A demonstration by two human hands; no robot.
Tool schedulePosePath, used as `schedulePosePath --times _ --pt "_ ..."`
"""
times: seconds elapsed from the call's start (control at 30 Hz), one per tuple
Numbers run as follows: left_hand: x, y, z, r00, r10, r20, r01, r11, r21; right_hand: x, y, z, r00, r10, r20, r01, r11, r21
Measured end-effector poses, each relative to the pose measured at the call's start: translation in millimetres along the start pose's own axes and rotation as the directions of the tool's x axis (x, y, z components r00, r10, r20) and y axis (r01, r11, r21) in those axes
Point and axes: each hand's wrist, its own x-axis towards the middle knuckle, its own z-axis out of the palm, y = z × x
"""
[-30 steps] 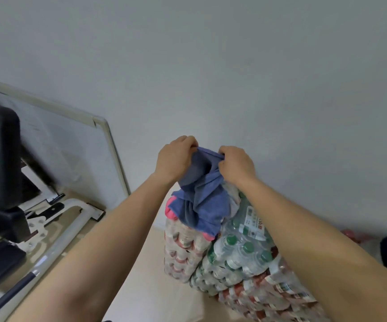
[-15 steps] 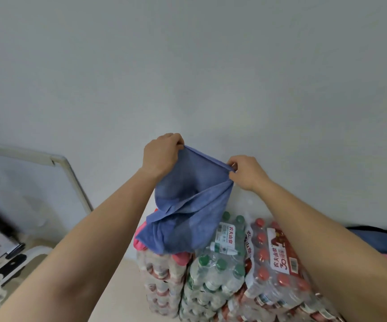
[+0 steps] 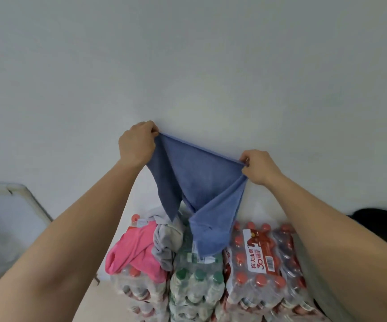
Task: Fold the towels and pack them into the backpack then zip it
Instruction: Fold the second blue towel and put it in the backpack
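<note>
Three towels: a pink towel [image 3: 132,249] and a grey towel [image 3: 165,240] lie crumpled atop the left bottle packs [image 3: 138,287], and a blue towel [image 3: 197,177] hangs above them. Left hand [image 3: 136,142] and right hand [image 3: 258,167], fingers curled, each pinch one upper corner of it.

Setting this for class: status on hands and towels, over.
Left grip, right grip each pinch a top corner of blue towel, held up, spread. Pink towel, grey towel crumpled on bottle packs. Nothing in the way.
</note>
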Motion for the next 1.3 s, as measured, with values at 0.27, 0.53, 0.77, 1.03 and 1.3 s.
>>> schedulePosePath --times 0.27,0.53,0.77,1.03,1.3 --pt "-7.1 -13.4 7.7 0.986 -0.168 0.015 0.168 0.986 0.011 -14.3 56.7 -18.9 0.992 0.127 -0.018 -0.127 0.992 -0.017" --pt "-62.8 62.7 48.2 0.884 0.202 0.422 -0.062 0.945 -0.322 -30.3 21.4 -0.1 0.988 -0.097 0.123 0.085 0.991 0.099" --pt "-110.6 100.2 82.7 0.789 0.314 0.529 -0.033 0.88 -0.473 -40.2 4.5 17.5 0.954 -0.2 0.225 0.145 0.96 0.24" --pt "-97.7 74.1 80.0 0.889 0.102 0.446 0.048 0.949 -0.313 -51.5 40.5 28.3 0.949 -0.134 0.287 0.081 0.979 0.189" --pt "-83.2 45.5 76.5 0.901 -0.028 0.433 0.136 0.966 -0.218 -60.9 83.7 30.4 0.982 -0.019 0.188 -0.025 0.973 0.23"
